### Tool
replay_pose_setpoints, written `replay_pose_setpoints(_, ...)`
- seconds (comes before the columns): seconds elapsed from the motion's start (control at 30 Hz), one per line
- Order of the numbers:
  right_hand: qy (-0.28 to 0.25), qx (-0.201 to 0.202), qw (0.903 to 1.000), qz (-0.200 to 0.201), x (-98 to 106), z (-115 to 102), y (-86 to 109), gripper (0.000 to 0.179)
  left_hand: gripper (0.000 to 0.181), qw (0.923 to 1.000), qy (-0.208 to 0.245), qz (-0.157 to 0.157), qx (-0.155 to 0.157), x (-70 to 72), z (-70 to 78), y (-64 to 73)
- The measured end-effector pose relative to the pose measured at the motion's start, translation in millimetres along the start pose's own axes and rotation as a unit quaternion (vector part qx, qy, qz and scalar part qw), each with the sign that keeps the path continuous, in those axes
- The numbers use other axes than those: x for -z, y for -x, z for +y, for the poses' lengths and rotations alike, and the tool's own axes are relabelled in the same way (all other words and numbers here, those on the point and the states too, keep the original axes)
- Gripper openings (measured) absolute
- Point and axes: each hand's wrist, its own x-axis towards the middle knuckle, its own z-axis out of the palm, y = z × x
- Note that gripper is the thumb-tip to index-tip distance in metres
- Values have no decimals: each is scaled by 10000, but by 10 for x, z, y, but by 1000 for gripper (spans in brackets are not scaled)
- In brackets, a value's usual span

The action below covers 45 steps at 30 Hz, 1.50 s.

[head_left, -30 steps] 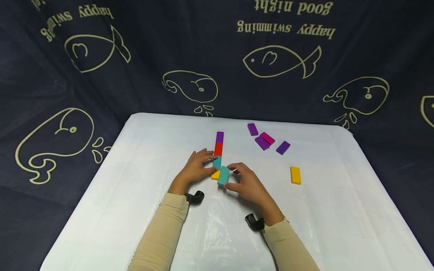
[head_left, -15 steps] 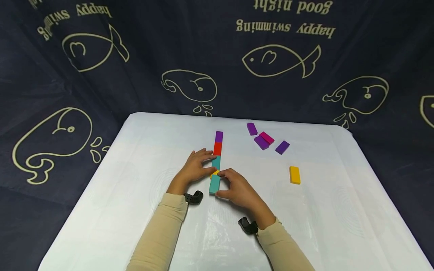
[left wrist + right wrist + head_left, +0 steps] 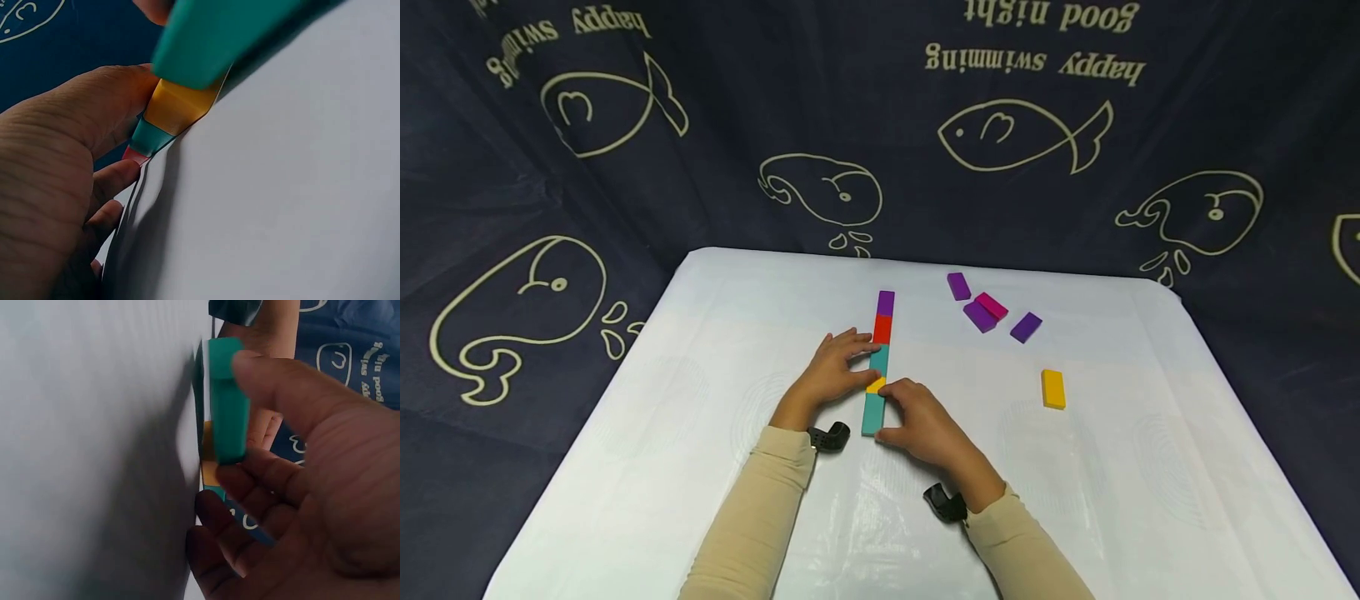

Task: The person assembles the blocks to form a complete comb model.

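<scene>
R hand [image 3: 928, 427] pinches teal block [image 3: 873, 414] by its ends at near end of block row [image 3: 882, 330], prob. to line it up w/ yellow block [image 3: 876, 385], while L hand [image 3: 833, 372], fingers loosely spread, touches row's L side, prob. steadying it.

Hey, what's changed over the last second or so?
The right hand moved the held teal block leftward and nearer, into line with the near end of the block row, keeping its grip. Nothing was let go. The left hand stayed at the row; the loose yellow block stayed put.
</scene>
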Motion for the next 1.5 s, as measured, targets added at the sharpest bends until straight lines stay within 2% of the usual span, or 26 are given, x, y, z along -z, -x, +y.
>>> replay_pose_setpoints(0.8, 303, 6, 9995, -8, -16, -46, -2, 57, 50, 10000, -31, -29, 62, -14, -21, -17)
replay_pose_setpoints(1.5, 271, 28, 9996, -48, -3, -51, 2, 57, 50, 9999, -14, 8, 100, -39, -41, -24)
